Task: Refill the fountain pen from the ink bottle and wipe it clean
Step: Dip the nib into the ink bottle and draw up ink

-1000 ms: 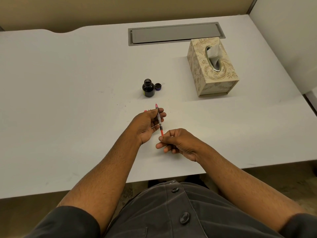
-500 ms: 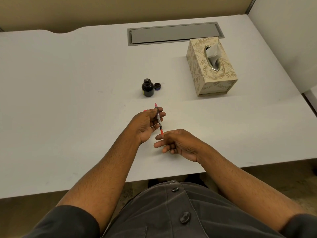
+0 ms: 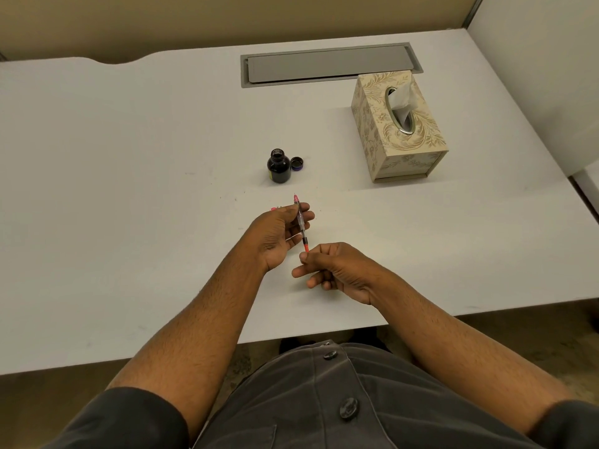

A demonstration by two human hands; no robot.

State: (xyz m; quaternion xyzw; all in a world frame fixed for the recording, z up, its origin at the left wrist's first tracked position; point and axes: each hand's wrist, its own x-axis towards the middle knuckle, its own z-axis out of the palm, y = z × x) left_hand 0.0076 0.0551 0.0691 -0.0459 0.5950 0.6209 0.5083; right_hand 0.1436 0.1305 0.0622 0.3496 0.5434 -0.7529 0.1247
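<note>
My left hand [image 3: 279,236] holds a slim fountain pen [image 3: 301,223] by its clear middle, nib end pointing away toward the ink bottle. The pen has a pink front section and an orange-red rear knob. My right hand [image 3: 337,270] pinches that rear knob between thumb and forefinger. A small dark ink bottle [image 3: 278,166] stands uncapped on the white desk [image 3: 129,189], a short way beyond the nib. Its black cap [image 3: 297,163] lies just right of it. A pink piece [image 3: 274,208] peeks out behind my left hand.
A patterned cream tissue box [image 3: 400,131] with a tissue sticking up stands at the back right. A grey cable hatch [image 3: 327,64] is set into the desk behind it. A wall panel borders the desk's right side.
My right hand had let go of the pen's rear end half a second ago; its thumb and forefinger are now closed on the knob again. The left hand and pen stayed nearly still.
</note>
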